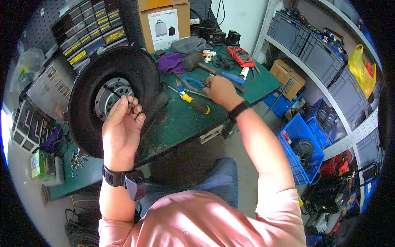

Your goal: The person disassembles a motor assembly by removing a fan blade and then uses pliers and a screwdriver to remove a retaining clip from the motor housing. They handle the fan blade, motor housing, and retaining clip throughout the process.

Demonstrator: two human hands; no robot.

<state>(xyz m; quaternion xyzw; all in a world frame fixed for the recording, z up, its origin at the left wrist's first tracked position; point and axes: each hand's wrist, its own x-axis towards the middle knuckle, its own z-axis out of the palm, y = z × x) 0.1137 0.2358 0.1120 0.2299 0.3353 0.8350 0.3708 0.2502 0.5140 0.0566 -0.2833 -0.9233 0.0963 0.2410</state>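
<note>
My left hand is raised in front of a large round black housing. Its thumb and fingers pinch a thin dark piece, too small to name. Behind it shows a silver metal hub with holes, set in the housing's middle. My right hand reaches into the tools on the bench, its fingers curled down; whatever they grip is hidden. Just left of it lie blue-handled pliers and a yellow-and-black screwdriver. A mallet with a dark head and a hammer lie beyond the fingers.
On the green workbench are a purple cloth, a red multimeter and a cardboard box. Loose screws lie at the left. Shelves with grey bins stand right, above a blue crate on the floor.
</note>
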